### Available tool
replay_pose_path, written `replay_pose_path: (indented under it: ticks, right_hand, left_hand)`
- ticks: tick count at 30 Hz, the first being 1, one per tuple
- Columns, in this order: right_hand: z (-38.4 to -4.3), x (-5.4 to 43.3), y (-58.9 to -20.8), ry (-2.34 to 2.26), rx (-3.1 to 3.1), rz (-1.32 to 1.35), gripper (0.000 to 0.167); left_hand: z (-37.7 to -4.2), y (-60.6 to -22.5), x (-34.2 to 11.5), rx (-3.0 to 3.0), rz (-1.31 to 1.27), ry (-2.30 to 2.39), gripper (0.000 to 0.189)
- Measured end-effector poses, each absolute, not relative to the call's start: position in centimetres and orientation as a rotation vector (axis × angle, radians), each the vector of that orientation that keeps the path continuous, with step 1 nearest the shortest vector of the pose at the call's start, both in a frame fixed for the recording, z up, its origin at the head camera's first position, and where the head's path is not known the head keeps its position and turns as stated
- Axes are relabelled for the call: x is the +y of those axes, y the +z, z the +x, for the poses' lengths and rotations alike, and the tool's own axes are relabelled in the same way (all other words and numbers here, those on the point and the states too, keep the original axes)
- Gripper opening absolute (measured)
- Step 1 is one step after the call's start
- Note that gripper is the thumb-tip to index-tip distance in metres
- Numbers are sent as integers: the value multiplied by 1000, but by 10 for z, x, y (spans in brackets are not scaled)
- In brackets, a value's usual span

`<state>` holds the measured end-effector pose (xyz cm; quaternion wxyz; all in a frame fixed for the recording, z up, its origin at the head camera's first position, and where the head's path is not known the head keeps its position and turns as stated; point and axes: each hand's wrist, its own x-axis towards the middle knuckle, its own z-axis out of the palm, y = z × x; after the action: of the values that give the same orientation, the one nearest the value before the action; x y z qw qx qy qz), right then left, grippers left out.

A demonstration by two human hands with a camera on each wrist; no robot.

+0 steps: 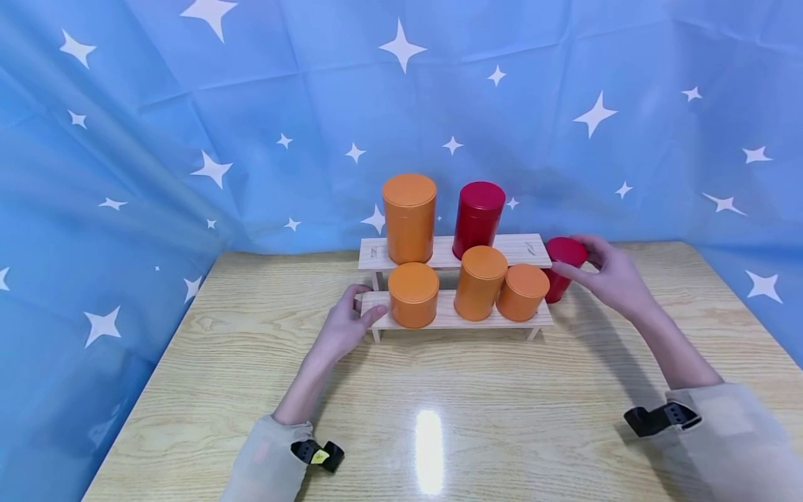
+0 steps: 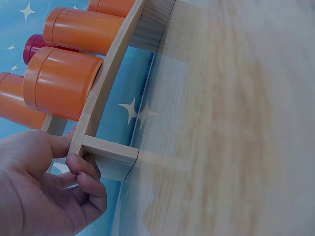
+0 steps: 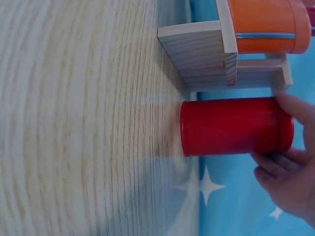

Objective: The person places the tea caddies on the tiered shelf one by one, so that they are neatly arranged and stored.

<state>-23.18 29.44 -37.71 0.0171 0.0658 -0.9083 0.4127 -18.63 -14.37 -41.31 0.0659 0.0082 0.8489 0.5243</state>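
Observation:
A two-tier wooden rack stands at the back of the table. My left hand grips the left end of its lower board, thumb on top and fingers curled beneath in the left wrist view. Beyond the rack's right end, a red canister stands upright on the table. My right hand holds it near the lid, thumb on the rack side and fingers on the other. On the upper board are a tall orange canister and another red canister. Three orange canisters of differing heights line the lower board.
The wood-grain table extends in front of the rack, with a bright reflection near its front middle. A blue cloth with white stars hangs behind and to the sides. Both sleeves carry a black strap.

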Motion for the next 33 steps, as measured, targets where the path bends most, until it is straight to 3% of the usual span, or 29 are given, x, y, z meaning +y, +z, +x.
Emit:
replay_pose_path:
  ticks: [14, 21, 33]
  right_hand:
    - [-227, 299, -369, 1249, -2723, 21, 77]
    - [-225, 301, -351, 1287, -2502, 19, 63]
    - [-216, 287, -310, 1382, -2286, 3, 58]
  left_hand:
    - [-187, -413, -143, 2551, 32, 1586, 52]
    - [-186, -413, -144, 2545, 31, 1596, 50]
    - [-186, -413, -144, 2550, 30, 1587, 48]
